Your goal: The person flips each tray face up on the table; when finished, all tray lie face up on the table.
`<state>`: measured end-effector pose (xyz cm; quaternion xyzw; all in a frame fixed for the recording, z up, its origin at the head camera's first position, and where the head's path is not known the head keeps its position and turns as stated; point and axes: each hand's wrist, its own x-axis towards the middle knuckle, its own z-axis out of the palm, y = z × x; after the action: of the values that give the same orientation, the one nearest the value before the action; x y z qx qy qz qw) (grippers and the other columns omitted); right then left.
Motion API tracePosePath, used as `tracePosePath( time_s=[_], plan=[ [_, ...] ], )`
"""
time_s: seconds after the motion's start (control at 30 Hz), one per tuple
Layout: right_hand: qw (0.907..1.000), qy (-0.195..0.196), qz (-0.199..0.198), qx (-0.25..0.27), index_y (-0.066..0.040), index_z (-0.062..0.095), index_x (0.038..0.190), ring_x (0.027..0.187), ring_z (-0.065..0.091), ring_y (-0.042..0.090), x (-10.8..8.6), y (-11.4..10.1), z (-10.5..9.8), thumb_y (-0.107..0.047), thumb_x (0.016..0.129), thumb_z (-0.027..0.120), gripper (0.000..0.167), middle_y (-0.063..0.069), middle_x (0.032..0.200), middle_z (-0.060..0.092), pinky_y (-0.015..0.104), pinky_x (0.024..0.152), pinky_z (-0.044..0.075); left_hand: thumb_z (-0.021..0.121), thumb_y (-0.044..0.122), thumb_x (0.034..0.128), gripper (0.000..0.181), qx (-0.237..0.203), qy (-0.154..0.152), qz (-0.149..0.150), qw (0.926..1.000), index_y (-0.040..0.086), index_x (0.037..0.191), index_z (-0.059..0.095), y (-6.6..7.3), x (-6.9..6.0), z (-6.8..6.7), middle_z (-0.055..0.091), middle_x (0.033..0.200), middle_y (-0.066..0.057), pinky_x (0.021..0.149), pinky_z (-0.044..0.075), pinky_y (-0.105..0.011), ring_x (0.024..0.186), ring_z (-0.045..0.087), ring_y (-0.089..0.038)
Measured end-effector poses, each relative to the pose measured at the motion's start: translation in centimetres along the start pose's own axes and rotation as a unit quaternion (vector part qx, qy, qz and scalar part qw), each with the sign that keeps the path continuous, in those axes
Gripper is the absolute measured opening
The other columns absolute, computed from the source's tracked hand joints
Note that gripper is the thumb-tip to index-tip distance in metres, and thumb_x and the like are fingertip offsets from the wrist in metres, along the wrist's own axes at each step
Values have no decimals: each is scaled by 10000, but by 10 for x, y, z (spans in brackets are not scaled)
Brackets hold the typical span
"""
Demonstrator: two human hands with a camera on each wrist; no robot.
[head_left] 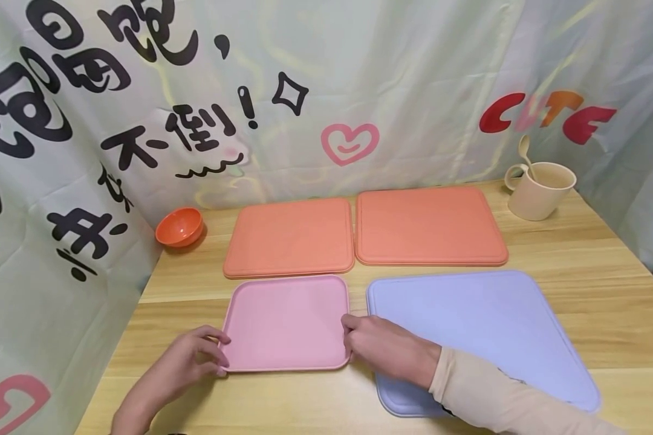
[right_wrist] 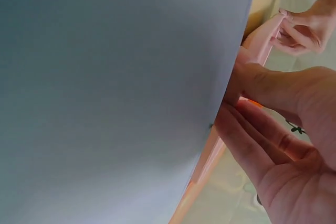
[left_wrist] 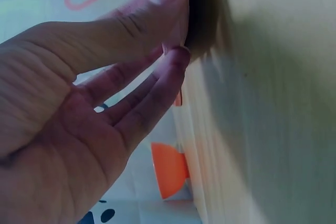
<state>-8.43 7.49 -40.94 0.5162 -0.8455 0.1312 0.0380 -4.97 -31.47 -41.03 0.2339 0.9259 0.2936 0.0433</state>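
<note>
A pink rectangular tray (head_left: pixel 285 323) with a raised rim lies between both hands at the front of the table. My left hand (head_left: pixel 193 356) grips its left edge near the front corner, thumb and fingertips at the rim. In the left wrist view a dark shadow shows beside the edge of the tray (left_wrist: pixel 175 30). From the other side, my right hand (head_left: pixel 381 344) pinches the right edge with curled fingers. That forearm passes over a larger lavender tray (head_left: pixel 479 320), which fills much of the right wrist view. How far the pink tray stands off the table I cannot tell.
Two orange trays, a left one (head_left: pixel 294 235) and a right one (head_left: pixel 427 226), lie side by side behind. An orange bowl (head_left: pixel 179 228) stands at the back left, a beige mug (head_left: pixel 539 196) with a spoon (head_left: pixel 525 151) at the back right. A printed curtain (head_left: pixel 413 78) hangs behind.
</note>
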Motion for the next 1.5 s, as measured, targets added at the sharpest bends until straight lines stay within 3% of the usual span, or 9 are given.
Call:
tracePosePath(
  time_s=[0.27, 0.47, 0.6, 0.73, 0.9, 1.13, 1.23, 1.37, 1.5],
  plan=[
    [9997, -120, 88, 190, -157, 797, 805, 775, 644, 62, -1, -1, -2, 57, 823, 763, 218, -21, 871, 558, 114, 680, 512, 913, 92, 695, 218, 964, -255, -207, 9948, 241, 765, 770, 14, 6, 2, 687, 1065, 8, 873, 544, -447, 987, 661, -244],
    [9954, 171, 427, 835, -100, 746, 869, 873, 620, 83, -12, 2, -15, -1, 789, 820, 148, -12, 969, 625, 225, 767, 551, 936, 120, 676, 416, 1326, 397, 112, 9903, 112, 1059, 773, 36, 6, 1, 690, 1138, -22, 893, 550, -471, 1043, 660, -241],
    [9931, 458, 804, 725, -73, 734, 977, 933, 641, 136, -28, 9, -28, -76, 794, 856, 220, 16, 1054, 641, 300, 800, 569, 875, 164, 796, 446, 772, 619, 68, 9951, 119, 1211, 717, 57, 14, 3, 671, 1209, 55, 911, 554, -425, 1105, 646, -169],
    [9888, 648, 1289, 372, -35, 722, 1109, 988, 663, 192, -49, 19, -41, -139, 798, 869, 359, 42, 1104, 650, 376, 835, 579, 765, 237, 926, 429, -168, 384, -12, 9991, 110, 1320, 652, 76, 32, 12, 665, 1264, 8, 938, 544, -406, 1117, 653, -187],
    [9758, 1006, 1940, 61, -25, 698, 1156, 1016, 666, 256, -79, 34, -52, -199, 772, 894, 465, 86, 1142, 660, 456, 824, 572, 716, 212, 965, 469, -1558, -107, 0, 9877, -15, 1359, 599, 95, 61, 32, 671, 1255, -161, 936, 554, -420, 1054, 690, -290],
    [9443, 1558, 2899, 55, 15, 674, 1180, 985, 663, 369, -124, 53, -64, -252, 716, 922, 590, 182, 1126, 670, 549, 785, 536, 712, 216, 963, 556, -2544, -915, -334, 9622, -37, 1424, 529, 127, 94, 66, 610, 1364, -180, 990, 522, -351, 1159, 640, -321],
    [9239, 1579, 3469, 318, 43, 651, 1211, 1008, 629, 442, -143, 62, -66, -279, 705, 929, 660, 266, 1155, 648, 601, 788, 503, 726, 207, 949, 597, -3017, -1246, -574, 9435, -38, 1445, 502, 138, 105, 79, 586, 1389, -188, 1010, 502, -323, 1206, 613, -317],
    [8859, 1111, 4380, 1043, 117, 527, 1342, 1150, 504, 547, -168, 74, -69, -362, 768, 890, 831, 393, 1300, 515, 679, 867, 433, 752, 219, 927, 681, -3587, -1446, -1038, 9163, -34, 1482, 449, 149, 117, 93, 541, 1433, -202, 1087, 445, -400, 1310, 528, -326],
    [8381, 696, 5158, 1634, 178, 275, 1481, 1289, 317, 634, -189, 87, -71, -466, 852, 800, 1042, 472, 1440, 297, 743, 954, 330, 747, 242, 932, 781, -3914, -1423, -1300, 8998, -33, 1539, 340, 156, 125, 106, 398, 1550, -218, 1174, 317, -461, 1438, 372, -354]
  ],
)
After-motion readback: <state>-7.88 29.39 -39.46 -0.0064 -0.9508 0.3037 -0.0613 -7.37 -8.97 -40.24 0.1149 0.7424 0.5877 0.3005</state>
